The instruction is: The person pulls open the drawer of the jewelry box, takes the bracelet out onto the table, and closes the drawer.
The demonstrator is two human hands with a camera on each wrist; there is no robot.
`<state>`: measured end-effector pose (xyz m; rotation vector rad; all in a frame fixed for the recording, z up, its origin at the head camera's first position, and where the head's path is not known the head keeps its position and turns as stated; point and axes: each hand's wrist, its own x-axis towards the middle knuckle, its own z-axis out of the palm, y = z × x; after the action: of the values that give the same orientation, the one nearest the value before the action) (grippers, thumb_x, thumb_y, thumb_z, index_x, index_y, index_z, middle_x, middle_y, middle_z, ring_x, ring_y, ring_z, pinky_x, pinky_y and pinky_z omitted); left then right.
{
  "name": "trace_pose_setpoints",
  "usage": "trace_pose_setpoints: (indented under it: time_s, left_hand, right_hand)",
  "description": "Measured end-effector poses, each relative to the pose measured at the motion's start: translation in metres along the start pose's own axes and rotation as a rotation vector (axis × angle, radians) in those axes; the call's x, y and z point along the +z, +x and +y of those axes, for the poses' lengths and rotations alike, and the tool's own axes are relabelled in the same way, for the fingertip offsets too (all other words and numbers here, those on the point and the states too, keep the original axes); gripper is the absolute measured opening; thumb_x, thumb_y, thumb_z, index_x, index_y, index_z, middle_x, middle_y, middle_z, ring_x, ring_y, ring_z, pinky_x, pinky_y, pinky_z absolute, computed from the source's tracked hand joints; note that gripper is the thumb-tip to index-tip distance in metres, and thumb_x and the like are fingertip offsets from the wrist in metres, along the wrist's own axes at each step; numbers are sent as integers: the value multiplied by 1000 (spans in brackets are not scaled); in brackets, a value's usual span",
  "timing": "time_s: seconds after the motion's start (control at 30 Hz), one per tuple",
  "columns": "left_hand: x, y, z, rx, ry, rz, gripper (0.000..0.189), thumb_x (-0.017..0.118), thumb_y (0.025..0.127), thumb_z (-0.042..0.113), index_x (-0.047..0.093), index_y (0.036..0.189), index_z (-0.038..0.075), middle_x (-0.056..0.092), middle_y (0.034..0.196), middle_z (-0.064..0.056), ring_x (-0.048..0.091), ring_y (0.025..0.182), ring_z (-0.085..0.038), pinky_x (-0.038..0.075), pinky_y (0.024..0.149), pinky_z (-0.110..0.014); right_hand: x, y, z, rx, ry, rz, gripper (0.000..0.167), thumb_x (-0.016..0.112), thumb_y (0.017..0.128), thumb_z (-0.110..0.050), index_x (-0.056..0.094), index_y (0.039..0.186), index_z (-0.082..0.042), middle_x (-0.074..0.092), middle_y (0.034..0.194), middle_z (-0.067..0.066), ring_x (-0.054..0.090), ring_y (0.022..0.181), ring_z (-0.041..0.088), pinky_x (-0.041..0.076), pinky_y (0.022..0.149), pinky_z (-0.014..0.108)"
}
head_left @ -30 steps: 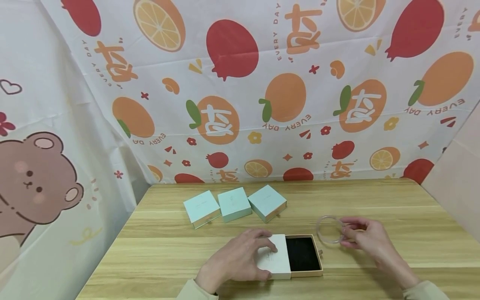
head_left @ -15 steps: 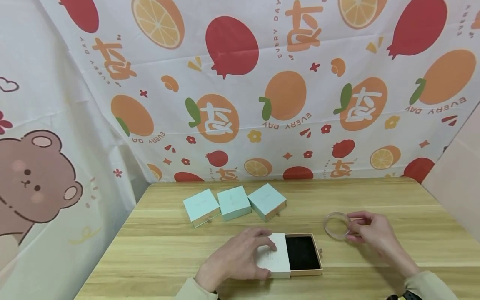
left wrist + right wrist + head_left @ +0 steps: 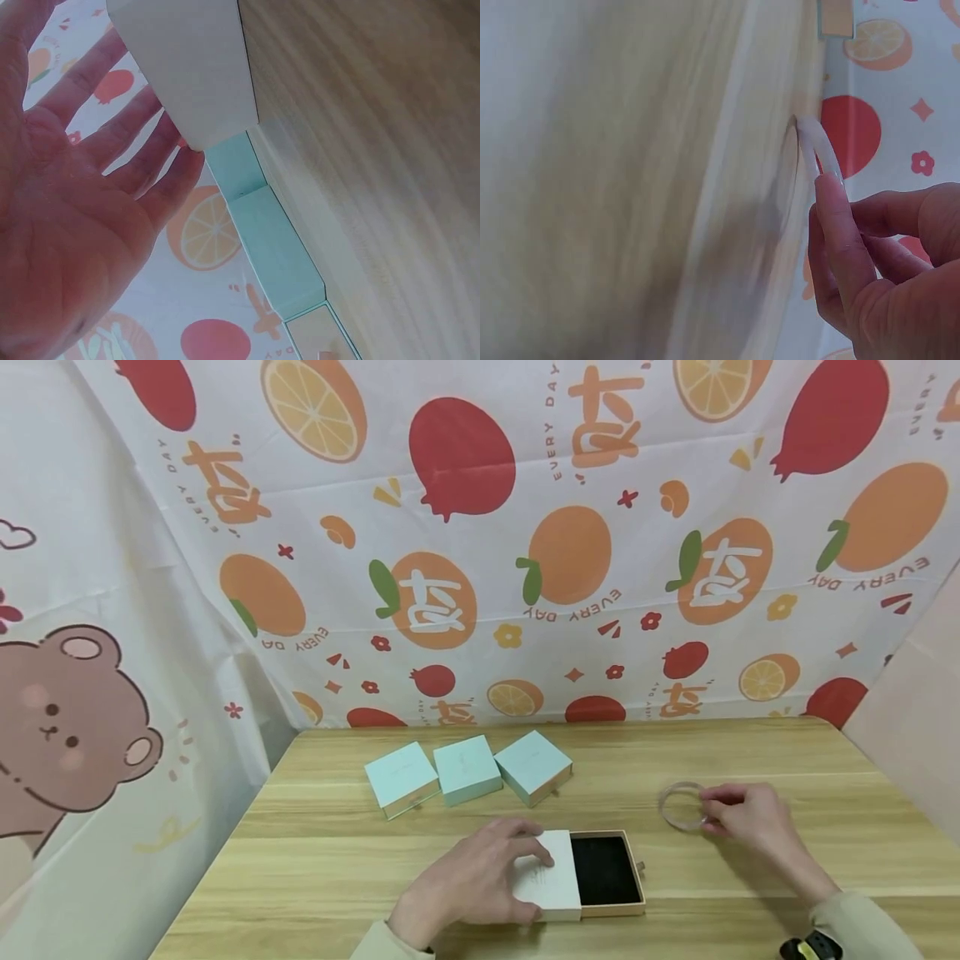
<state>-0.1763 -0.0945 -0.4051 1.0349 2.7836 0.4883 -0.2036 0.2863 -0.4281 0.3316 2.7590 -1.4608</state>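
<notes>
My left hand [image 3: 480, 881] grips a white jewelry box [image 3: 553, 889], thumb on its near side and fingers over its top and far side. The box's drawer [image 3: 606, 870] is slid partly out to the right and shows a black lining. To the right of it, my right hand [image 3: 750, 817] pinches a pale translucent bangle [image 3: 662, 808] by its right edge. In the right wrist view the thumb and fingers hold the bangle [image 3: 817, 142] very low at the table; whether it touches the wood I cannot tell.
Behind the white box, three mint-green boxes stand in a row: the left one [image 3: 402, 774], the middle one [image 3: 468, 768] and the right one [image 3: 534, 766]. A fruit-printed cloth [image 3: 570, 635] hangs along the back edge of the wooden table [image 3: 315, 877].
My right hand has moved to the right with the bangle, away from the drawer, and slightly lower towards the table. The left hand and the white box have stayed in place.
</notes>
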Motion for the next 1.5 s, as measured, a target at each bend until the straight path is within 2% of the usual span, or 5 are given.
trace_pose_setpoints:
  time_s: [0.4, 0.63, 0.77, 1.07, 1.5]
  left_hand:
    - [0, 1, -1, -1, -1, 6, 40, 84, 77, 45, 70, 115, 39, 56, 146, 8, 51, 136, -20, 49, 109, -42]
    - [1, 1, -1, 4, 3, 5, 41, 83, 77, 45, 70, 115, 40, 55, 147, 8, 51, 137, -20, 48, 110, -42]
    - [0, 1, -1, 4, 6, 7, 40, 83, 77, 46, 70, 115, 40, 55, 146, 8, 51, 136, -20, 48, 110, -42]
    - [1, 1, 0, 17, 15, 16, 40, 84, 77, 44, 71, 115, 39, 56, 146, 7, 52, 135, -20, 49, 109, -40]
    - [0, 1, 1, 0, -2, -4, 41, 83, 78, 45, 70, 116, 39, 55, 148, 7, 51, 136, -20, 49, 110, -42]
  right_hand:
    - [-17, 26, 8, -114, -220, 91, 26, 69, 90, -11, 75, 107, 9, 78, 84, 13, 65, 66, 5, 51, 55, 19]
    - [-26, 33, 15, -137, -307, 119, 27, 68, 87, -11, 76, 105, 8, 78, 80, 10, 61, 69, 8, 46, 56, 19]
    - [-29, 35, 16, -149, -330, 133, 26, 69, 87, -11, 76, 104, 8, 78, 83, 14, 61, 74, 12, 44, 61, 22]
    - [-33, 42, 24, -159, -365, 143, 21, 69, 85, -10, 77, 94, 7, 76, 75, 10, 61, 70, 13, 45, 62, 27]
    - [-36, 52, 27, -165, -406, 99, 19, 68, 83, -9, 78, 87, 6, 75, 73, 9, 62, 72, 18, 46, 63, 29]
